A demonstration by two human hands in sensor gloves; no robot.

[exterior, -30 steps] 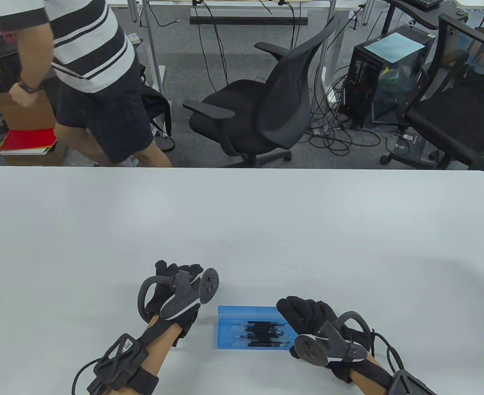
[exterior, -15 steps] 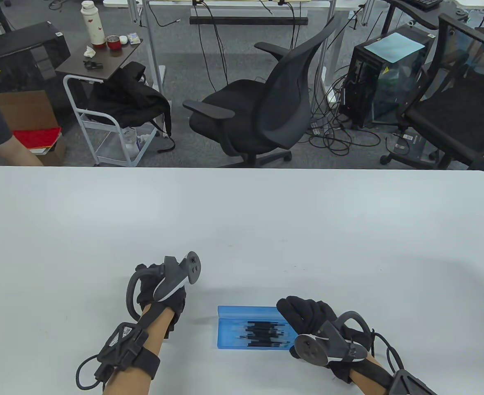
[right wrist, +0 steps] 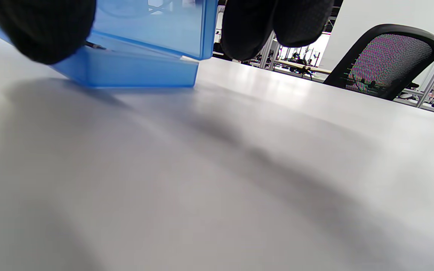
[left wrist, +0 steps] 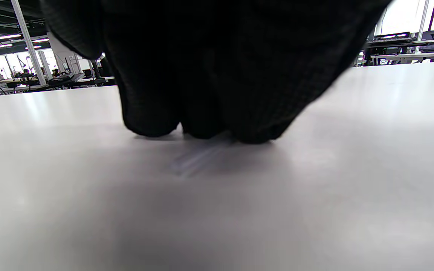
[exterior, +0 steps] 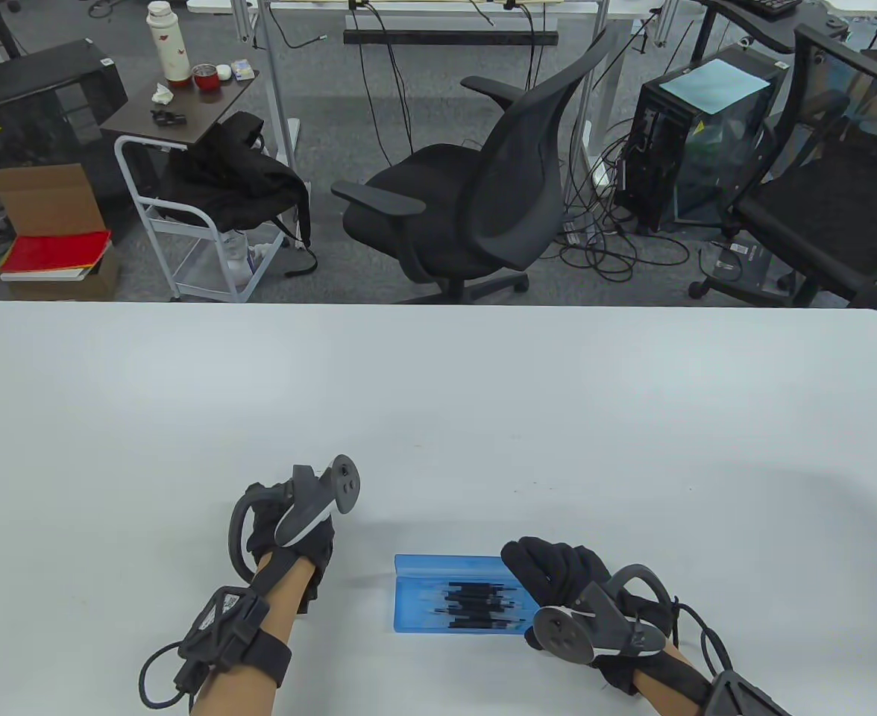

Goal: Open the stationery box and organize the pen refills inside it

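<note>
Blue translucent plastic stationery box (exterior: pixel 423 597) lies on our white table (exterior: pixel 483 418), black pen refills (exterior: pixel 476 603) inside. Our right hand (exterior: pixel 558 578) holds its lid (right wrist: pixel 156 26) between thumb and fingers. Our left hand (exterior: pixel 289 533) rests curled on the table, holding nothing we can see.

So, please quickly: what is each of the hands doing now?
Left hand: fingertips down on the table, holding nothing visible.
Right hand: grips the lid end of the blue stationery box.

— What's the box like?
— A blue see-through stationery box (exterior: pixel 438 597), flat on the table near its front edge, its lid (right wrist: pixel 156 26) raised.
— And the refills?
— Black pen refills (exterior: pixel 476 603) lie bunched inside, lengthwise along the box.
</note>
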